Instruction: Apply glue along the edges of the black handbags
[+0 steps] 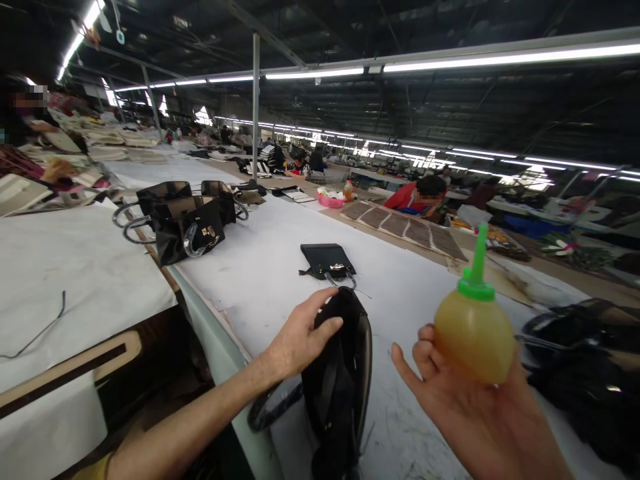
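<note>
My left hand (305,333) grips the top edge of a black handbag (335,393) that stands on the white-covered table in front of me. The bag's wrapped handle (275,403) hangs out on its left side. In my right hand (470,407) rests a round squeeze bottle (475,333) of amber liquid, its green nozzle pointing up. The fingers curl around the bottle's lower half, with the little finger held away. Just beyond the left hand, a small black handbag (327,261) with a gold clasp lies on the table (260,253).
Several black handbags (185,220) stand together at the back left, and more black bags (590,373) lie at the right edge. A pink basket (331,198) and brown panels (405,227) line the far side. A person in red (415,197) bends over work there.
</note>
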Tool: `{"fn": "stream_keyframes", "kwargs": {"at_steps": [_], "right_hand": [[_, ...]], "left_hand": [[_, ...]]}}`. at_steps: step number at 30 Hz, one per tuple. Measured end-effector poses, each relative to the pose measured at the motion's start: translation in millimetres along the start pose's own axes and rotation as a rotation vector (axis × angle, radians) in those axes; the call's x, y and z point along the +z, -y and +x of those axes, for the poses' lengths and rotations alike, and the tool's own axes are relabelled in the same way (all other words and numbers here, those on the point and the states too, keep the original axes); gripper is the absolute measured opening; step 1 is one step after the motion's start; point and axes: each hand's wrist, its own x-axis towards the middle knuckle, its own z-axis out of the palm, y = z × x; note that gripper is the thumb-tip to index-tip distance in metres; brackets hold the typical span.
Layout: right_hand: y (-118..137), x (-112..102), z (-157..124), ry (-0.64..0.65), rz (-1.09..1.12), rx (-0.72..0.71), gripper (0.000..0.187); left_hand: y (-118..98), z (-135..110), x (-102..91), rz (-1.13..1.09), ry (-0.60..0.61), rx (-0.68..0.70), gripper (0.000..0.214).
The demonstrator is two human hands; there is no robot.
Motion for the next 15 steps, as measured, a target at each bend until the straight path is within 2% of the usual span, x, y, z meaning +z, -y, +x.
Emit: {"fn": "stream_keyframes", "kwargs": {"at_steps": [3,5,8,10,12,13,15], "right_hand": [[-12.8,9.4,1.9,0.081,-0.023,0.004,0.030],[-18.5,12.6,7.2,0.127,-0.049,0.011,0.032],[-19.5,13.6,17.4,0.129,-0.104,-0.004,0.042],[-16.7,12.1,22.0,0.144,-0.132,-0.047,0.043],[-13.5,9.5,23.6,0.168,-0.149,-0.079,0.040],[-12.2,8.0,23.5,0.171,-0.153,-0.086,0.039],[-11.0,5.4,22.4,0.159,-0.153,-0.096,0.039]], "left_hand": [[-4.6,-4.4,0.6,0.334,0.158,0.234,0.061],[-6.6,-5.6,1.9,0.547,0.280,0.326,0.066],[-12.3,-8.6,4.3,0.781,0.341,0.449,0.044],[-19.5,-13.9,4.9,0.836,0.352,0.576,0.022],[-28.4,-23.6,3.8,0.813,0.411,0.676,0.013],[-32.9,-30.1,2.5,0.784,0.463,0.699,0.013],[-41.3,-45.1,-1.4,0.727,0.601,0.660,0.012]]}}
